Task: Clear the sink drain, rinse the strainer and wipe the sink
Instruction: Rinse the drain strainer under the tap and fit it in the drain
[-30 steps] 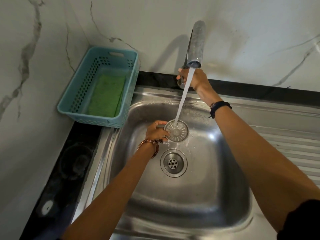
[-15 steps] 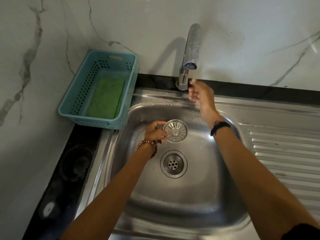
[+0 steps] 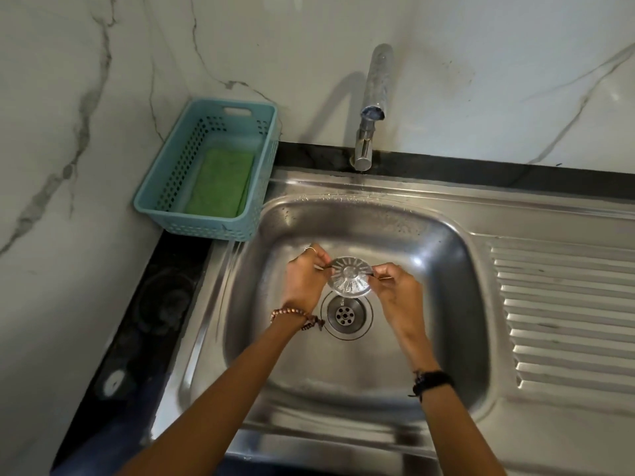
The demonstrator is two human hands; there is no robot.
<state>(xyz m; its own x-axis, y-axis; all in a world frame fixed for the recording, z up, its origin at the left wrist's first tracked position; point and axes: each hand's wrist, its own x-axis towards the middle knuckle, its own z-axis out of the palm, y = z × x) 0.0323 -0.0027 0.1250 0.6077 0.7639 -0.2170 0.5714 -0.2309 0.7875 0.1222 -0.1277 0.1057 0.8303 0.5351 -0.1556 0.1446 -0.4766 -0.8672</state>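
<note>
Two hands, left [image 3: 304, 280] and right [image 3: 398, 288], both pinching one strainer [image 3: 349, 277] above one drain [image 3: 345, 314].

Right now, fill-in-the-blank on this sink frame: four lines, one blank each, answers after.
1. The strainer is held by ____ hands, the left hand and the right hand.
2. It hangs just above the ____ in the sink.
3. From the tap, ____ water runs.
4. The green sponge lies in the ____ basket.

Answers: both; drain; no; blue
</note>
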